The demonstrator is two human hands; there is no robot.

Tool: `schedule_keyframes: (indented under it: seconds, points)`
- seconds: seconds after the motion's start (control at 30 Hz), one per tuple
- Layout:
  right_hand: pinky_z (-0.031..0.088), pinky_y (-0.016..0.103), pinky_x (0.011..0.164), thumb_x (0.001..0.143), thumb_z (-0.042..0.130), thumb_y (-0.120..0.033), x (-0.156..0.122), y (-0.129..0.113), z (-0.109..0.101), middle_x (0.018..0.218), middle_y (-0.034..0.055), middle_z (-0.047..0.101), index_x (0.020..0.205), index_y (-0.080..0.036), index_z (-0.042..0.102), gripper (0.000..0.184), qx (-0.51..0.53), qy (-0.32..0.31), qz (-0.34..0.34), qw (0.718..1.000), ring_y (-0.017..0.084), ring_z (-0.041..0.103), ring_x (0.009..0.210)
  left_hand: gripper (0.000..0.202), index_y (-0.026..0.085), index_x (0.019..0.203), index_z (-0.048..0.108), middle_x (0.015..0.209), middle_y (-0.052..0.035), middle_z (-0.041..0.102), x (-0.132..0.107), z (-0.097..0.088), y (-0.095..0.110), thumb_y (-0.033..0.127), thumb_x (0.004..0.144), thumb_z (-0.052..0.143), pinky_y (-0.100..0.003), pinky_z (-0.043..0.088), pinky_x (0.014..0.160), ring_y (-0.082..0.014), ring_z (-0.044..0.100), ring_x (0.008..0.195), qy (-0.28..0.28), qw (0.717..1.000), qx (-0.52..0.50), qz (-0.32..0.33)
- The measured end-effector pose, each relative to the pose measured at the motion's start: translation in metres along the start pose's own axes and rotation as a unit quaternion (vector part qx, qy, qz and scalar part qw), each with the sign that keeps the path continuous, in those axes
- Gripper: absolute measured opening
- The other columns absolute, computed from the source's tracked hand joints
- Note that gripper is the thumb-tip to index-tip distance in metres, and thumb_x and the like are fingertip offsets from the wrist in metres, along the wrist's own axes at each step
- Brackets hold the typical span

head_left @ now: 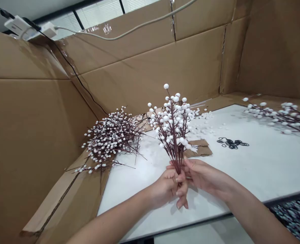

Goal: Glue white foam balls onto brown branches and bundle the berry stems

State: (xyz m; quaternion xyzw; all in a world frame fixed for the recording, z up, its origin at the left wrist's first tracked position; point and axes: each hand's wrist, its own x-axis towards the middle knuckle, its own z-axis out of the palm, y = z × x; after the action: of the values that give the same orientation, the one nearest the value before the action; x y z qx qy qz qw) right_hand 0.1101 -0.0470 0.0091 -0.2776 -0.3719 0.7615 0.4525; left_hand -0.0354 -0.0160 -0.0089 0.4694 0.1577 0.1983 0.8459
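A bunch of dark red twigs with white berries (172,122) stands upright above the white table (262,166). My left hand (165,188) is closed round the base of the stems. My right hand (199,174) is wrapped round the same stems from the right, fingers overlapping the left hand. The stem ends are hidden between the two hands.
A pile of white-berry twigs (110,135) lies at the left. More twigs (279,115) lie at the far right. Several black rubber rings (232,143), loose white beads (203,123) and a cardboard scrap (199,147) lie behind. Cardboard walls (150,67) surround the table.
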Motion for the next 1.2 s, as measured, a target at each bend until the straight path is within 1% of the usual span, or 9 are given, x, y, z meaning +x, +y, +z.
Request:
schedule_keyframes:
  seconds: [0.13, 0.23, 0.37, 0.57, 0.67, 0.87, 1.0, 1.1, 1.2]
  points:
    - [0.051, 0.028, 0.066, 0.079, 0.055, -0.045, 0.0060, 0.0007, 0.0029, 0.093, 0.0138, 0.066, 0.089, -0.010, 0.065, 0.038, -0.027, 0.010, 0.004, 1.000, 0.019, 0.064, 0.078, 0.026, 0.017, 0.055, 0.033, 0.042, 0.0060, 0.048, -0.0024, -0.0005, 0.0012, 0.017, 0.070, 0.055, -0.024, 0.051, 0.043, -0.0095, 0.052, 0.031, -0.035, 0.999, -0.030, -0.010]
    - [0.051, 0.026, 0.065, 0.075, 0.061, -0.044, 0.0076, 0.0023, 0.0028, 0.088, 0.0118, 0.067, 0.083, -0.010, 0.066, 0.035, -0.041, 0.017, -0.003, 0.999, 0.019, 0.063, 0.079, 0.030, 0.017, 0.054, 0.032, 0.045, 0.0048, 0.050, -0.0040, -0.0001, 0.0011, 0.020, 0.072, 0.056, -0.025, 0.052, 0.046, -0.0111, 0.055, 0.035, -0.052, 0.998, -0.035, -0.024]
    - [0.049, 0.023, 0.056, 0.074, 0.061, -0.046, 0.0081, 0.0050, 0.0025, 0.067, 0.0063, 0.067, 0.078, -0.012, 0.066, 0.035, -0.060, 0.036, -0.005, 0.998, 0.015, 0.062, 0.063, 0.033, 0.017, 0.056, 0.034, 0.048, 0.0050, 0.051, -0.0038, -0.0013, -0.0005, 0.030, 0.071, 0.061, -0.026, 0.053, 0.048, -0.0133, 0.059, 0.038, -0.053, 0.997, -0.050, -0.040]
    - [0.046, 0.024, 0.073, 0.068, 0.065, -0.050, 0.0086, 0.0050, 0.0012, 0.082, 0.0076, 0.069, 0.071, -0.014, 0.067, 0.037, -0.106, 0.048, -0.023, 0.993, 0.018, 0.063, 0.081, 0.038, 0.016, 0.056, 0.035, 0.047, 0.0049, 0.052, -0.0029, -0.0024, -0.0010, 0.035, 0.067, 0.066, -0.027, 0.053, 0.050, -0.0159, 0.061, 0.041, -0.064, 0.996, -0.063, -0.027]
    - [0.046, 0.026, 0.074, 0.069, 0.064, -0.052, 0.0084, 0.0050, 0.0007, 0.079, 0.0075, 0.069, 0.073, -0.013, 0.067, 0.039, -0.132, 0.048, -0.025, 0.990, 0.019, 0.063, 0.080, 0.037, 0.017, 0.056, 0.034, 0.047, 0.0054, 0.052, -0.0036, -0.0009, -0.0008, 0.033, 0.068, 0.065, -0.027, 0.054, 0.050, -0.0159, 0.061, 0.041, -0.070, 0.995, -0.069, -0.026]
    - [0.046, 0.024, 0.064, 0.074, 0.060, -0.049, 0.0080, 0.0070, 0.0020, 0.068, 0.0048, 0.068, 0.075, -0.014, 0.065, 0.035, -0.145, 0.068, -0.023, 0.987, 0.016, 0.062, 0.069, 0.030, 0.017, 0.058, 0.035, 0.046, 0.0077, 0.047, -0.0056, 0.0022, 0.0001, 0.025, 0.071, 0.060, -0.025, 0.053, 0.052, -0.0128, 0.060, 0.040, -0.049, 0.996, -0.076, -0.028]
    - [0.047, 0.027, 0.063, 0.074, 0.059, -0.050, 0.0067, 0.0071, 0.0021, 0.068, 0.0053, 0.068, 0.084, -0.013, 0.065, 0.039, -0.164, 0.074, -0.026, 0.983, 0.016, 0.062, 0.062, 0.033, 0.017, 0.057, 0.035, 0.042, 0.0094, 0.041, -0.0051, 0.0018, 0.0006, 0.030, 0.069, 0.062, -0.026, 0.051, 0.048, -0.0138, 0.058, 0.037, -0.028, 0.998, -0.047, -0.027]
    - [0.049, 0.029, 0.064, 0.073, 0.057, -0.054, 0.0055, 0.0054, 0.0024, 0.067, 0.0051, 0.067, 0.089, -0.013, 0.064, 0.044, -0.203, 0.089, -0.033, 0.975, 0.017, 0.062, 0.060, 0.038, 0.017, 0.056, 0.038, 0.051, 0.0027, 0.054, -0.0040, 0.0019, 0.0005, 0.041, 0.067, 0.064, -0.027, 0.049, 0.050, -0.0148, 0.060, 0.044, 0.017, 1.000, 0.020, -0.016]
    - [0.049, 0.028, 0.059, 0.070, 0.056, -0.059, 0.0036, 0.0037, 0.0015, 0.073, 0.0070, 0.067, 0.090, -0.013, 0.064, 0.051, -0.278, 0.126, -0.051, 0.951, 0.020, 0.062, 0.067, 0.040, 0.015, 0.055, 0.042, 0.066, -0.0048, 0.061, -0.0038, 0.0048, 0.0015, 0.046, 0.065, 0.065, -0.029, 0.048, 0.064, -0.0160, 0.062, 0.062, 0.075, 0.996, 0.056, 0.012]
